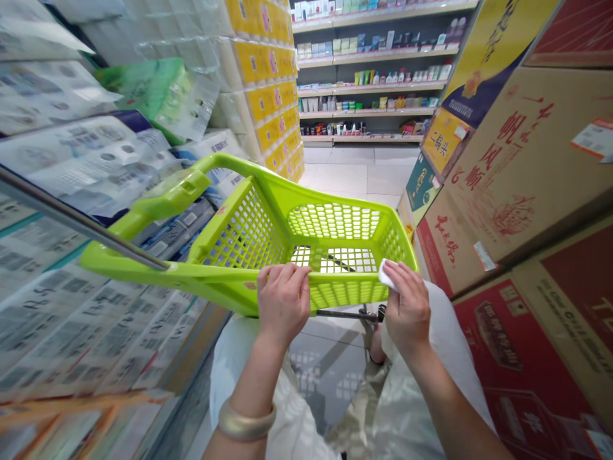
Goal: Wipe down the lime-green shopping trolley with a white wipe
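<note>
A lime-green plastic shopping basket [249, 223] with a lattice wall and a long green handle is tipped in front of me, its inside showing nothing in it. My left hand [283, 300] curls over the near rim of the basket and grips it. My right hand [407, 305] presses a small white cloth [385, 275] against the rim at the basket's near right corner, fingers closed on the cloth. A wide metal bangle sits on my left wrist.
Stacked packs of tissue and paper goods [86, 160] fill the left side. Large cardboard cartons [527, 191] with red printing are piled on the right. A tiled aisle [354, 172] runs ahead to shelves of small bottles [383, 76].
</note>
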The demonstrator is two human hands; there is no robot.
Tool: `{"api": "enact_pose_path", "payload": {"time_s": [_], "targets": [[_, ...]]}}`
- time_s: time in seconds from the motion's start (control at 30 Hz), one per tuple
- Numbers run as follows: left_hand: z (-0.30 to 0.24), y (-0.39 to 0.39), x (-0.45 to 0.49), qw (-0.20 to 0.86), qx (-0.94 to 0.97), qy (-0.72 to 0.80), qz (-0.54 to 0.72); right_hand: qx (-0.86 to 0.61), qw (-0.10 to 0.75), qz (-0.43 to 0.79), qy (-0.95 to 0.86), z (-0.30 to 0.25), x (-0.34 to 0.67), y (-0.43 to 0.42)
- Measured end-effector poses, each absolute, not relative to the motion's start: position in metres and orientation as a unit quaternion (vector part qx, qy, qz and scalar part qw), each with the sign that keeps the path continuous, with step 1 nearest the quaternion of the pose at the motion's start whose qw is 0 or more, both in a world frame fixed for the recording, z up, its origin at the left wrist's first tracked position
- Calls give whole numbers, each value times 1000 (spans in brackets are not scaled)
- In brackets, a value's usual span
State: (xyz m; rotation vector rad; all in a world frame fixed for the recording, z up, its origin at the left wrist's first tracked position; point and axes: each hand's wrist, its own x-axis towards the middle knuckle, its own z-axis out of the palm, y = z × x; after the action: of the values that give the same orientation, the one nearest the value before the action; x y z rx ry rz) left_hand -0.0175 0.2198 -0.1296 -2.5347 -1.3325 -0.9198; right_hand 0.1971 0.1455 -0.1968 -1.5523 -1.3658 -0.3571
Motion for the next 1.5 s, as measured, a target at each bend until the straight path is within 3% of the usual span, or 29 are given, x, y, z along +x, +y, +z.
{"api": "enact_pose_path", "payload": {"time_s": [0.3, 0.6, 0.87, 1.2, 1.5], "targets": [[-126, 219, -18, 69, -847, -447, -280, -552, 483, -60, -678, -166, 109, 175], [-129, 218, -20, 73, -842, -438, -308, -642, 503, -152, -559, -198, 199, 138], [-128, 218, -21, 73, -848, -433, -296, -583, 476, -88, -652, -178, 141, 155], [-129, 219, -19, 72, -844, -432, -310, -643, 512, -153, -549, -195, 202, 139], [-129, 220, -25, 71, -850, -422, -308, -565, 482, -82, -665, -177, 152, 153]]}}
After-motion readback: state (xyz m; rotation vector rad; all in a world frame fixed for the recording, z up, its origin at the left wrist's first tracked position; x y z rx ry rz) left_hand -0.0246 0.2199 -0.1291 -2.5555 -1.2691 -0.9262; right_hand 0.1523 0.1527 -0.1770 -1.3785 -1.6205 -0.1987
